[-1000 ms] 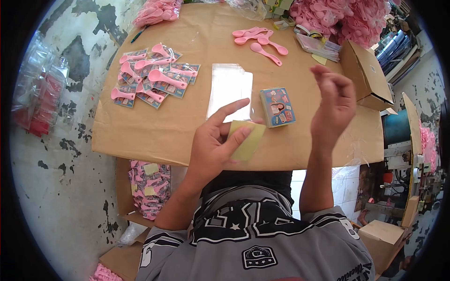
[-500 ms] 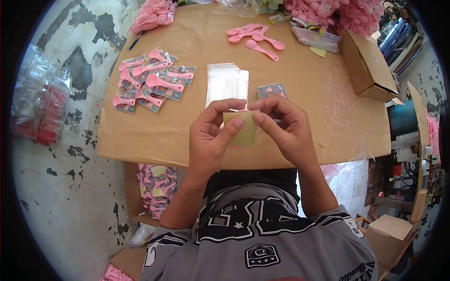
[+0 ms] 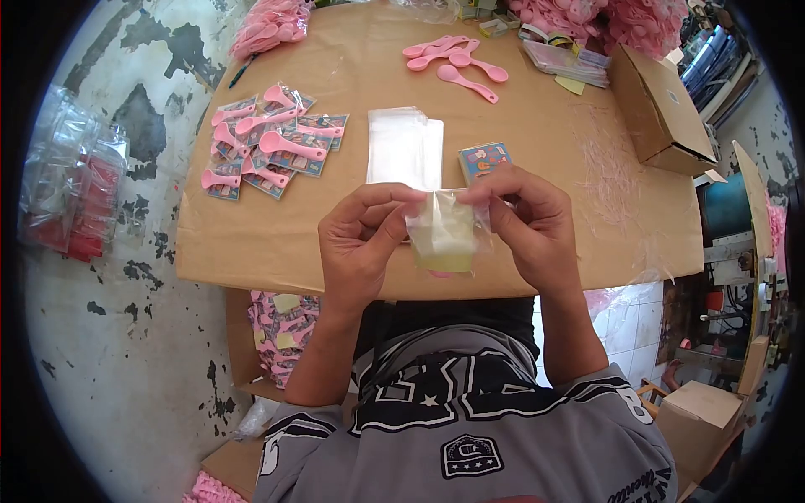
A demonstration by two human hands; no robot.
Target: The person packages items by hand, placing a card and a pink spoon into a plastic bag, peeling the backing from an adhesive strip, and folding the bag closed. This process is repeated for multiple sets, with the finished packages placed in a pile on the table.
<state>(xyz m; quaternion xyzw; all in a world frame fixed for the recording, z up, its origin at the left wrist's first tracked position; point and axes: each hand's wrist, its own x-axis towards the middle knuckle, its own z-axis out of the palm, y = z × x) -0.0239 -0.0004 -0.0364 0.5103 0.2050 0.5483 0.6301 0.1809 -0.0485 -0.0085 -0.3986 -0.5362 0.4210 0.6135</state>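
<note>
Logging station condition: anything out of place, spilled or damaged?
Two things. Thin, shiny strips, perhaps plastic scraps, lie scattered on the table's right side, unlike the grouped items. The wall at left looks damaged: its paint is flaking, exposing dark patches. No spill visible.

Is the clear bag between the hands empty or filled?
Filled: a yellowish card shows through the bag, whose upper part the left hand and right hand pinch.

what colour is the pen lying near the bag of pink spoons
Dark teal; the pen shows best in the head view.
</note>
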